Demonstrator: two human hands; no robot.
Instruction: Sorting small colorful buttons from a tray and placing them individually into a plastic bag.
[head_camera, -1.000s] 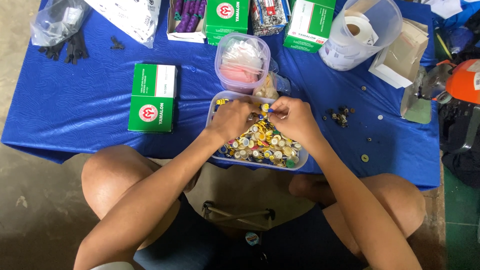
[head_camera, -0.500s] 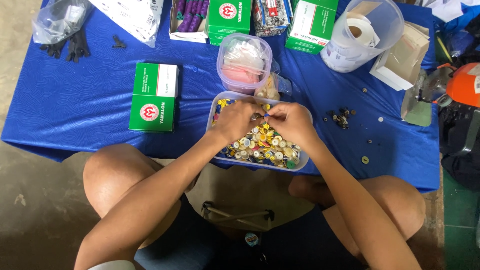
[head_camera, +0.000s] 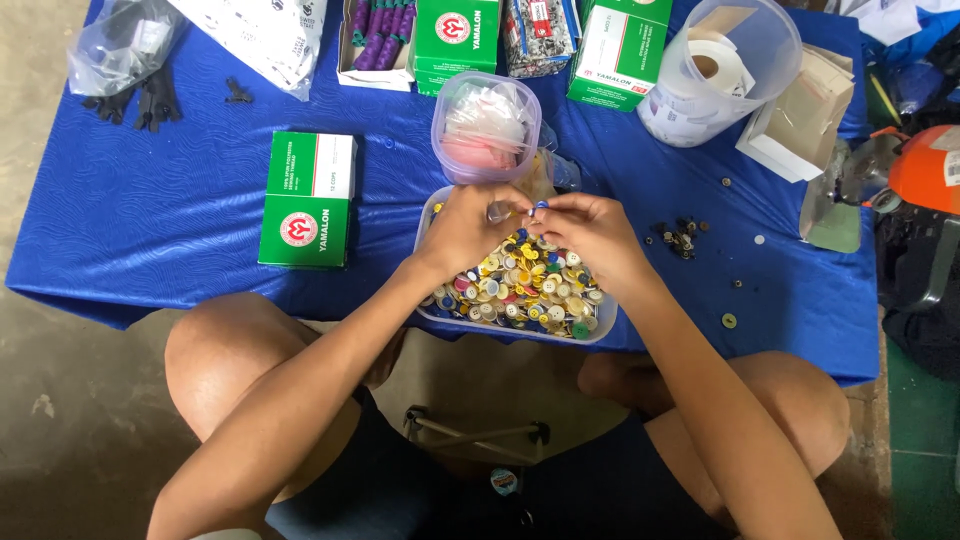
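- Both hands have lifted a touch toward the far rim of the tray since a second ago, fingertips now meeting above the buttons instead of digging among them.
- Right hand (head_camera: 590, 232): thumb and forefinger pinched shut on a small blue button (head_camera: 540, 207), held just over the far end of the clear tray (head_camera: 432, 305).
- Left hand (head_camera: 468, 228): fingers curled closed around a small clear piece (head_camera: 497, 211), touching the right fingertips; what that piece is, I cannot tell.
- Below them, the heap of mixed buttons (head_camera: 520, 290), yellow, white, red and green, fills the tray at the near edge of the blue counter (head_camera: 170, 240).
- To do this well, I'd say: keep the pinch light and work low over the tray, so a slip drops back into the heap.
- Just beyond the hands, a lidded round tub (head_camera: 487, 125) with pink contents.
- Toward the left, a green box (head_camera: 307, 198) lies flat; toward the right edge, a small pile of dark buttons (head_camera: 682, 238) and a few strays.
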